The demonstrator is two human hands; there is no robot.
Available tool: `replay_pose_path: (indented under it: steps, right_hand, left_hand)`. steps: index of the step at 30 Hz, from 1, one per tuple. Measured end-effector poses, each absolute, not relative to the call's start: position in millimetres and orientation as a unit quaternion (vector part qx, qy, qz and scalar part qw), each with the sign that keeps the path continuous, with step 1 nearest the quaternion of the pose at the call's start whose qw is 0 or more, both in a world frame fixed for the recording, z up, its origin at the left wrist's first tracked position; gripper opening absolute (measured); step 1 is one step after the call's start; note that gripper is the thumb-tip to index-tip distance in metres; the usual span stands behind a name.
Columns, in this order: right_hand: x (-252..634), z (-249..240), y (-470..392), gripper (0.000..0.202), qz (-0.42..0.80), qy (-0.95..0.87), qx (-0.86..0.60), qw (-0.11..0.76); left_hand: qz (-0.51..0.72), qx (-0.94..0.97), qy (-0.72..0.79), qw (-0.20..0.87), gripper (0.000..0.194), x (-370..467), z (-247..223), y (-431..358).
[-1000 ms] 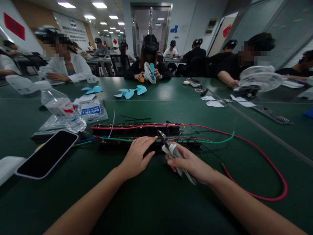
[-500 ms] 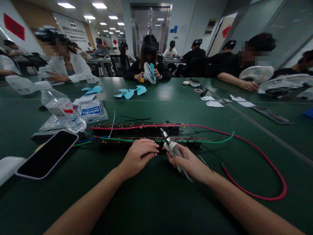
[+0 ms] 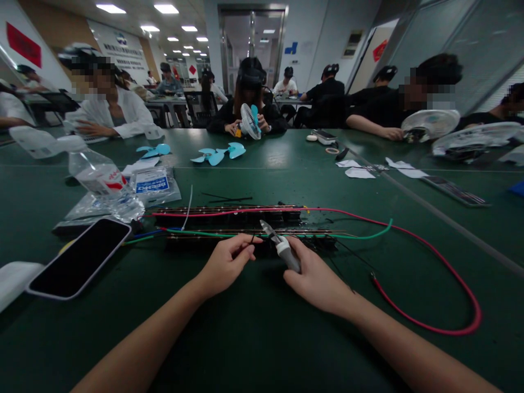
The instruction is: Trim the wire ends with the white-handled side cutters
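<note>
Between thumb and forefinger of my left hand (image 3: 229,265) is a thin black strip (image 3: 252,239); its kind is too small to make out. My right hand (image 3: 317,281) is wrapped round cutting pliers (image 3: 285,252) with grey and white handles, their tip pointing up and left. Both hands are at the front edge of the nearer long black bar (image 3: 192,244); a farther black bar (image 3: 270,217) lies parallel behind it. A red wire (image 3: 339,210) runs along the farther bar, and a green wire (image 3: 368,234) along the nearer one. A pale cable tie (image 3: 188,208) sticks up at the left.
At left lie a phone (image 3: 82,259), a plastic bottle (image 3: 98,174) and a labelled bag (image 3: 158,183). Loose black strips (image 3: 227,197) lie behind the bars. The red wire loops widely at right. Blue fan blades (image 3: 215,155) lie farther back, where other people handle fan parts.
The pliers have turned and shifted slightly left in my right hand. My left hand has drawn back a little to the left, and the black strip now shows in its fingers.
</note>
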State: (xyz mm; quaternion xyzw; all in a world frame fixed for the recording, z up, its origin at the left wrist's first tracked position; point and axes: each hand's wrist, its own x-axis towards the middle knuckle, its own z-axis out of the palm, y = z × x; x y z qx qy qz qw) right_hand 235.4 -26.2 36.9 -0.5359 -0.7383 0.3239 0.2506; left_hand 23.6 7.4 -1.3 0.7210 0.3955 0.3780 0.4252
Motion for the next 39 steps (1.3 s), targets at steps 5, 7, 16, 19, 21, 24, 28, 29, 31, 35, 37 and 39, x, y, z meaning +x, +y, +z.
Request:
replay_pose_path:
  steps: [5, 7, 16, 19, 21, 24, 28, 29, 31, 35, 37, 39]
  right_hand:
    - [234, 30, -31, 0.025, 0.231, -0.765, -0.558, 0.226]
    - [234, 26, -32, 0.025, 0.193, -0.772, -0.562, 0.226]
    - [232, 19, -33, 0.054, 0.136, -0.813, -0.511, 0.244]
    - [232, 15, -35, 0.062, 0.118, -0.817, -0.517, 0.227]
    - [232, 14, -35, 0.062, 0.115, -0.818, -0.519, 0.221]
    - [232, 15, -35, 0.061, 0.11, -0.816, -0.52, 0.225]
    - [231, 17, -35, 0.059, 0.106, -0.815, -0.527, 0.216]
    - [231, 17, -35, 0.059, 0.107, -0.814, -0.528, 0.215]
    - [231, 16, -35, 0.058, 0.112, -0.813, -0.531, 0.211]
    - [232, 15, -33, 0.05, 0.119, -0.813, -0.535, 0.197]
    - [232, 15, -33, 0.048, 0.116, -0.814, -0.535, 0.195]
    - [232, 15, -32, 0.047, 0.112, -0.816, -0.534, 0.193]
  left_hand:
    - [0.365, 0.745, 0.395, 0.393, 0.029, 22, 1, 5]
    - [0.363, 0.763, 0.386, 0.369, 0.027, 22, 2, 5]
    - [0.355, 0.816, 0.351, 0.289, 0.023, 20, 1, 3]
    - [0.354, 0.824, 0.349, 0.272, 0.023, 20, 1, 3]
    - [0.352, 0.829, 0.347, 0.264, 0.023, 20, 2, 3]
    - [0.353, 0.833, 0.341, 0.254, 0.024, 21, 2, 3]
    - [0.354, 0.835, 0.342, 0.244, 0.026, 20, 2, 4]
    - [0.353, 0.836, 0.342, 0.242, 0.026, 20, 3, 4]
    - [0.351, 0.837, 0.345, 0.24, 0.026, 20, 3, 4]
    - [0.352, 0.836, 0.347, 0.24, 0.026, 20, 3, 3]
    - [0.354, 0.836, 0.344, 0.241, 0.025, 20, 3, 3]
    - [0.355, 0.836, 0.342, 0.24, 0.025, 20, 3, 3]
